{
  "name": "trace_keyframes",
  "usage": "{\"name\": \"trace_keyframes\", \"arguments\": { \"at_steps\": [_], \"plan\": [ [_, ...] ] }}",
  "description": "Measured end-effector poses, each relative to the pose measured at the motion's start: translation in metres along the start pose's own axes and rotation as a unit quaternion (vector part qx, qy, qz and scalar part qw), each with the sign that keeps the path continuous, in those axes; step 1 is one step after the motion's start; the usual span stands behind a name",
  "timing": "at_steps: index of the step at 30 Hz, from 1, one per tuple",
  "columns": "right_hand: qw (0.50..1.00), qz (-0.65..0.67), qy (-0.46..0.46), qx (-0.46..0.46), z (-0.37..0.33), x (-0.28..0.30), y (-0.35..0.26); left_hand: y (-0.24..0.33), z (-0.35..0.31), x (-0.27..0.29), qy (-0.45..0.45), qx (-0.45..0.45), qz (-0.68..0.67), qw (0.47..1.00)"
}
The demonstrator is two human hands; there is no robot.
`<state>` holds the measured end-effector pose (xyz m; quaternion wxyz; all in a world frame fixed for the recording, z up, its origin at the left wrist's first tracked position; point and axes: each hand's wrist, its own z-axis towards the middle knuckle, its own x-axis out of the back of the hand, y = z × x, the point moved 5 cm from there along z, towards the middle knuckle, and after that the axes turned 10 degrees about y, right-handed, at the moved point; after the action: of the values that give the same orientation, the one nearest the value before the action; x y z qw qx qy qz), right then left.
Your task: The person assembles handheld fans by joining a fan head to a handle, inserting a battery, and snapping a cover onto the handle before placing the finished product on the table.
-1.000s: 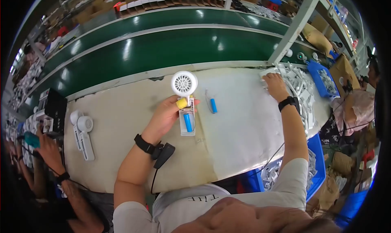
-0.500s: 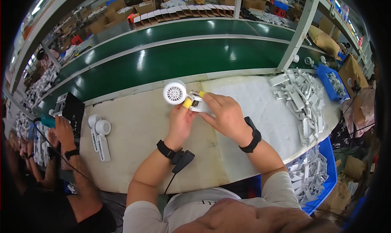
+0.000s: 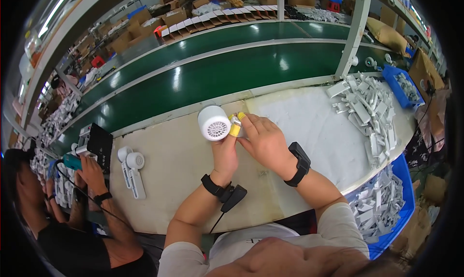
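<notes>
Above the table's middle I hold a white handheld appliance (image 3: 210, 120), its drum-shaped head ending in a round spoked grille. It looks like a small fan or hair dryer. My left hand (image 3: 225, 157) grips it just under the head, fingers closed. My right hand (image 3: 268, 140) pinches the neck from the other side. Yellow covers wrap a fingertip of each hand. Between the fingertips a bit of the neck shows; my fingers hide the rest. Two similar white appliances (image 3: 135, 176) with long handles lie on the table to the left.
White plastic housing parts (image 3: 369, 110) are heaped on the table's right. A blue bin (image 3: 408, 180) of similar parts stands below, a smaller blue bin (image 3: 404, 90) behind. A green conveyor (image 3: 212, 74) runs along the back. At left, a co-worker's hand (image 3: 92, 174) holds a teal power tool (image 3: 72, 162).
The appliance's head has turned, showing more of its side, with the grille now tilted down toward me. My hands stay close together around the neck. The whole view has shifted slightly.
</notes>
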<state>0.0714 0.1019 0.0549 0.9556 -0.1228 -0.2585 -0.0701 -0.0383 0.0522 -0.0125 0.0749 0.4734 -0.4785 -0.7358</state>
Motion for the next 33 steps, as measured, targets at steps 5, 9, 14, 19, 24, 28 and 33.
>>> {"name": "trace_keyframes", "arguments": {
  "at_steps": [5, 9, 14, 19, 24, 28, 33],
  "plan": [
    [0.968, 0.214, 0.030, -0.129, -0.009, 0.001, 0.025, 0.032, 0.000, -0.015, -0.044, -0.052, -0.022, 0.997],
    [0.797, 0.445, -0.209, -0.351, -0.024, -0.022, 0.040, 0.044, 0.001, -0.014, -0.060, -0.059, -0.023, 0.996],
    [0.826, 0.443, -0.135, -0.321, -0.022, -0.008, 0.029, 0.049, 0.000, -0.020, -0.061, -0.038, -0.067, 0.995],
    [0.894, 0.380, -0.091, -0.218, -0.015, 0.003, 0.009, 0.069, -0.009, -0.020, -0.101, -0.049, -0.037, 0.993],
    [0.889, 0.382, -0.077, -0.241, -0.024, -0.011, 0.011, 0.055, 0.001, -0.016, -0.076, -0.012, -0.033, 0.997],
    [0.836, 0.409, -0.097, -0.352, -0.030, -0.018, 0.022, 0.049, 0.002, -0.019, -0.116, -0.003, -0.082, 0.990],
    [0.836, 0.401, -0.076, -0.367, -0.030, -0.022, 0.026, 0.042, 0.002, -0.016, -0.070, -0.024, -0.066, 0.995]
  ]
}}
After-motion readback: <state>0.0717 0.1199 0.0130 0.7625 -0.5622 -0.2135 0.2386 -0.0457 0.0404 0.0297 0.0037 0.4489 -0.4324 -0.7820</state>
